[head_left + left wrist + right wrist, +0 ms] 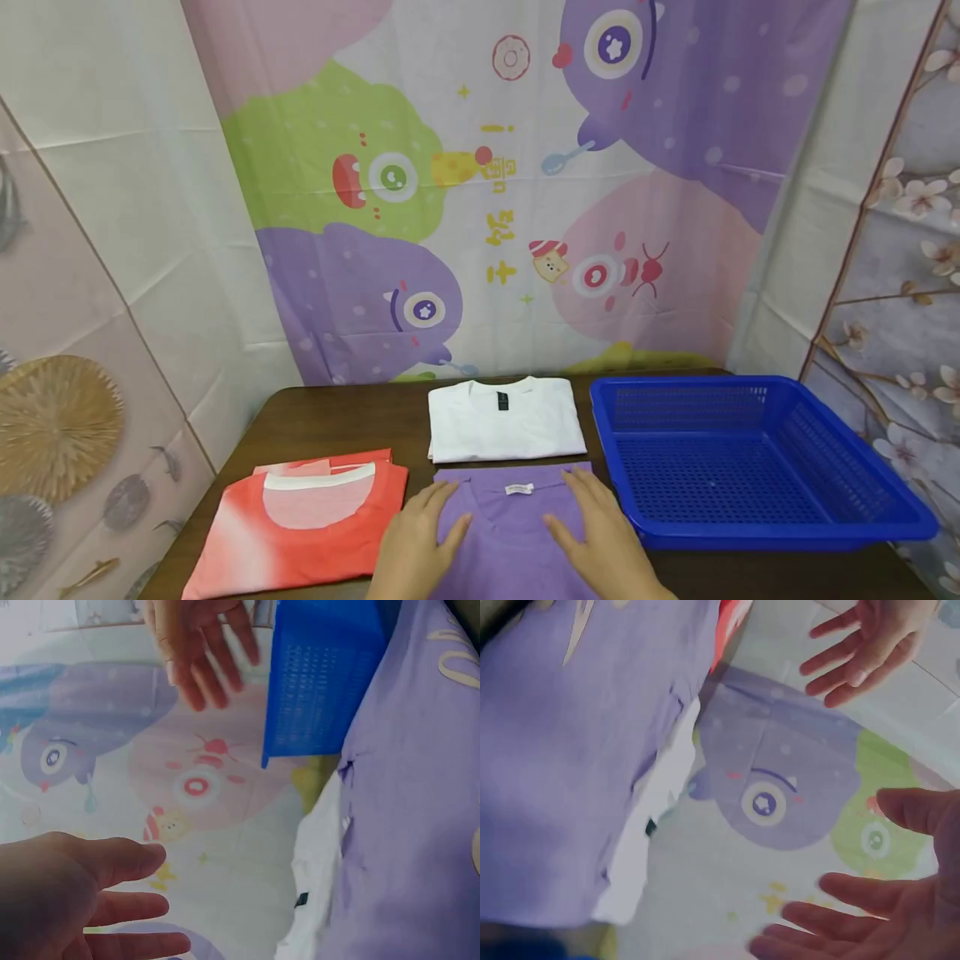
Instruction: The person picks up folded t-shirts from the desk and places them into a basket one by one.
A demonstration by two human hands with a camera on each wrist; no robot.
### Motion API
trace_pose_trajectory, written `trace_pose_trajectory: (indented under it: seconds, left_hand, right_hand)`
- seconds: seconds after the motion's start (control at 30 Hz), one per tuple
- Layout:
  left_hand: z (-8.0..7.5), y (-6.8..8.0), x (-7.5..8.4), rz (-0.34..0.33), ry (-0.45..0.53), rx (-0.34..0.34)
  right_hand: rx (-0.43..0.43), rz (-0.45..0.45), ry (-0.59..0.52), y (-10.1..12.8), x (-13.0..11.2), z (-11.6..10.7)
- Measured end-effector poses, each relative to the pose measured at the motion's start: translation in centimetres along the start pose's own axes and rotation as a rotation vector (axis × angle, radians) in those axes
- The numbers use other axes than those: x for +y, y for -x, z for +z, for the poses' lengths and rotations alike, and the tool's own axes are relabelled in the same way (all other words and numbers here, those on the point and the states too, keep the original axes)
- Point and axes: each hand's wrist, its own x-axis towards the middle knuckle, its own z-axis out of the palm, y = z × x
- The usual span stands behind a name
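A purple shirt [506, 542] lies at the front middle of the table, its neckline and small white label toward the far side. Over its left part is my left hand [420, 533], fingers extended and slightly spread. My right hand [611, 537] is likewise over the right part. In the left wrist view the left hand [97, 896] has straight fingers and grips nothing. Straight fingers also show on the right hand [862, 900] in the right wrist view. Whether either hand touches the cloth cannot be told. The shirt's lower part is cut off in the head view.
A folded white T-shirt [506, 429] with a black label lies behind the purple one. To the left is a red and white shirt [322, 546]. A blue plastic basket [772, 531] stands at the right. Behind the dark table [330, 421] hangs a cartoon-printed curtain [510, 317].
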Motion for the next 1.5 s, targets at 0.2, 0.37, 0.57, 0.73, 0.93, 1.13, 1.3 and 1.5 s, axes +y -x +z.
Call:
trace_pose_trajectory:
  seconds: [0.2, 0.37, 0.57, 0.73, 0.93, 1.13, 1.3, 1.5]
  left_hand:
    - [0.7, 0.4, -1.0, -0.083, 0.099, -0.088]
    - [1.7, 0.8, -2.3, -0.148, 0.141, -0.145]
    - [3.1, 1.2, -4.2, -0.252, 0.218, -0.222]
    - [4.1, 1.5, -5.5, -0.329, 0.295, -0.237]
    - [4.3, 1.6, -5.9, -0.439, 0.375, -0.278]
    - [4.0, 1.6, -5.9, -0.494, 0.447, -0.330]
    - [4.0, 1.8, -6.1, -0.508, 0.453, -0.353]
    - [4.0, 2.3, -6.6, -0.509, 0.460, -0.360]
  right_hand:
    - [-0.194, 0.113, -0.037, -0.5, 1.2, 0.9]
    - [-0.244, 0.199, 0.045, -0.6, 2.8, 1.9]
    - [-0.281, 0.263, 0.113, -0.5, 4.5, 2.8]
    - [-0.286, 0.281, 0.122, -0.3, 5.4, 3.3]
    - [-0.282, 0.310, 0.104, -0.2, 6.3, 3.3]
    - [-0.294, 0.347, 0.020, -0.3, 6.7, 3.1]
    - [-0.295, 0.349, -0.023, -0.3, 6.6, 3.4]
    - [-0.328, 0.363, -0.063, -0.1, 6.1, 3.9]
